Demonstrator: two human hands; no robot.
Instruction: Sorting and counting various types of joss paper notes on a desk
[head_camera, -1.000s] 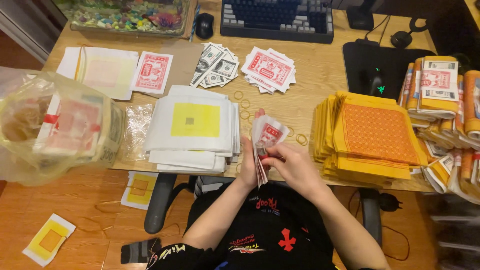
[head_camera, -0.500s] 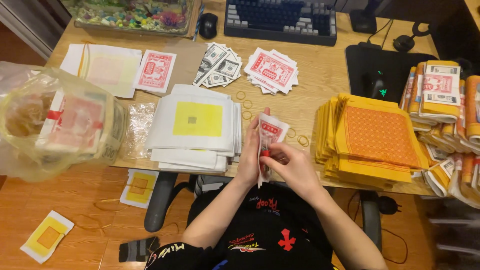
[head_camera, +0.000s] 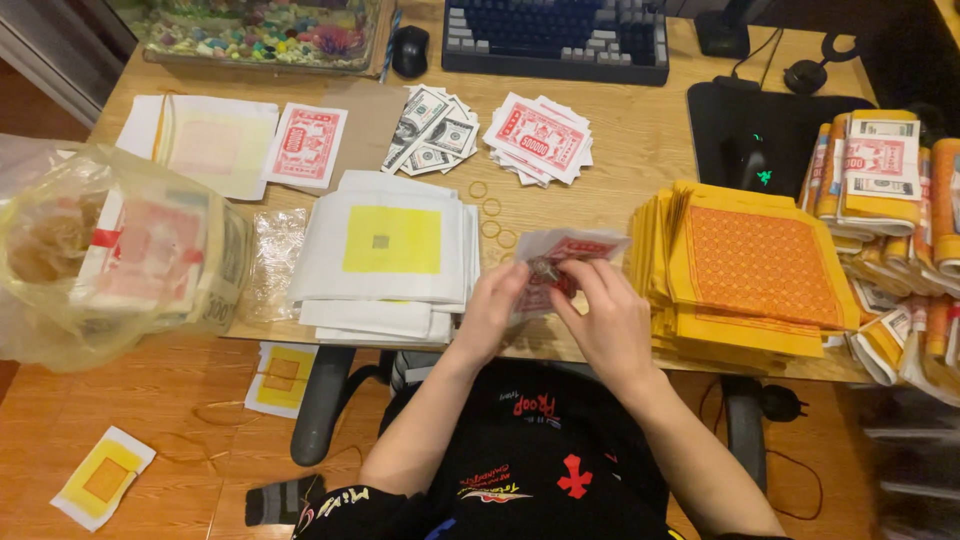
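1. Both hands meet at the near edge of a wooden desk (head_camera: 640, 150), fingers pinched on a small wad of red-and-white paper notes (head_camera: 565, 262).
2. The left hand (head_camera: 492, 312) grips the wad's lower left part; the right hand (head_camera: 608, 318) grips its lower right, thumb and fingertips closed on the paper.
3. The wad lies nearly flat, its long axis running left to right, the top edge fanning toward the right. Half a second ago it stood upright, its long axis pointing away from the person; it has been tipped sideways since then.
4. The hands have stayed in the same spot over the desk edge.
5. Just left of the hands sits a stack of white sheets with a yellow square (head_camera: 385, 250) in the middle.
6. Just right sits a thick pile of orange and yellow sheets (head_camera: 750, 270).
7. Beyond the hands, three loose rubber bands (head_camera: 490, 207) lie on the wood, then a fan of red notes (head_camera: 540, 138) and a fan of green-grey banknotes (head_camera: 430, 128).
8. Far left, a clear plastic bag (head_camera: 90, 255) holds more bundles. Far right, banded bundles (head_camera: 880, 170) are stacked.
9. A dark keyboard (head_camera: 555, 35) lies along the far edge.
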